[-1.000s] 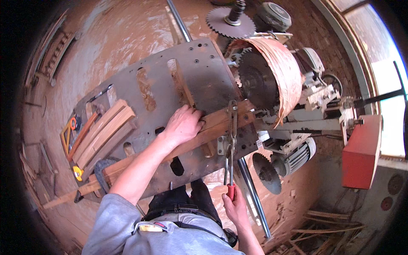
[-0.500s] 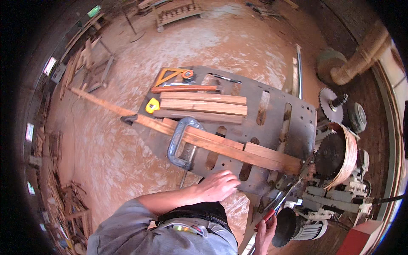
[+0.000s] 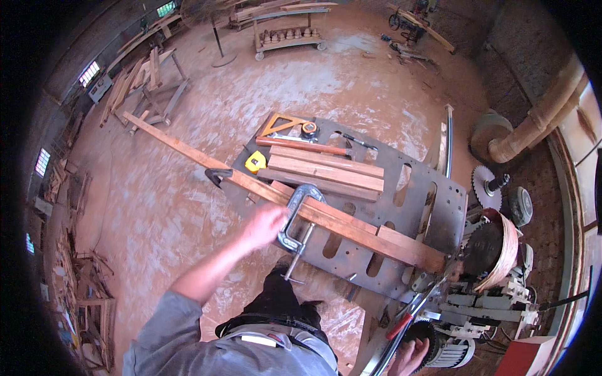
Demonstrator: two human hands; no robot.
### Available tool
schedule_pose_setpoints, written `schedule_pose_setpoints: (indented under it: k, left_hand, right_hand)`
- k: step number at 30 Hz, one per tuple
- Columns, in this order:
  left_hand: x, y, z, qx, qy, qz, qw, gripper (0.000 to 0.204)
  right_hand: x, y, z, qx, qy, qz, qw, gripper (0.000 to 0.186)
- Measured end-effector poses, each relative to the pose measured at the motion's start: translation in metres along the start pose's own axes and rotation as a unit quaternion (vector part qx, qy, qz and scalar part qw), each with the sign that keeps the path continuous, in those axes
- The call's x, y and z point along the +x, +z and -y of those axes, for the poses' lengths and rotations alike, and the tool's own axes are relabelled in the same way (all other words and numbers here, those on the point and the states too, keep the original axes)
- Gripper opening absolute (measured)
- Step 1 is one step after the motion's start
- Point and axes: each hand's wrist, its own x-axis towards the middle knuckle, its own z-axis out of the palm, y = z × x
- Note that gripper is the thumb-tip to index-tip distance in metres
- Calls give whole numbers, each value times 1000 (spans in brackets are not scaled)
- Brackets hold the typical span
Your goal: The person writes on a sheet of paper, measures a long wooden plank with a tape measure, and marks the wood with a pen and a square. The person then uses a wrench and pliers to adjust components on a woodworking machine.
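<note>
A blue-grey C-clamp (image 3: pixel 295 216) grips a long wooden strip (image 3: pixel 338 227) against the dark metal table (image 3: pixel 439 216). Smeared by motion, my left hand (image 3: pixel 266 224) is beside the clamp's frame, over the strip's near edge; whether it touches either is unclear. The clamp's screw and sliding bar (image 3: pixel 300 254) hang toward me. At the lower right, my right hand (image 3: pixel 411 356) is just below a red-handled lever (image 3: pixel 399 326), apart from it. Its fingers are spread and nothing shows in them. They lie close to a dark toothed saw blade (image 3: pixel 426 341).
Several wooden pieces (image 3: pixel 326 168), a yellow tape measure (image 3: pixel 255 161) and an orange square (image 3: pixel 280 125) lie on the table. Circular saw blades (image 3: pixel 488 182) and motors line the right side. A black clamp (image 3: pixel 217 175) crosses the strip further left. A wheeled rack (image 3: pixel 291 44) stands far back.
My left hand has moved up and left from the table's near edge to the C-clamp. My right hand has come off the red handle and dropped lower. The whole view has shifted.
</note>
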Motion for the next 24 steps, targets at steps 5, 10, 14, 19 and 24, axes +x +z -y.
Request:
schedule_pose_setpoints:
  k: [5,10,14,19,24]
  left_hand:
    - [153,-46,63,118,3,-1,993,23]
    - [253,-29,123,217,-26,92,971,25]
    - [296,-6,168,280,-11,188,941,23]
    - [329,-6,165,298,12,315,901,27]
    - [345,-16,156,305,27,389,869,26]
  right_hand:
    - [-26,8,34,-15,50,-108,993,53]
    - [-70,54,77,-141,31,-155,977,46]
    - [-107,93,115,-104,113,-156,976,45]
    - [-134,122,126,-54,150,-188,969,40]
    - [-136,140,134,-51,156,-179,970,34]
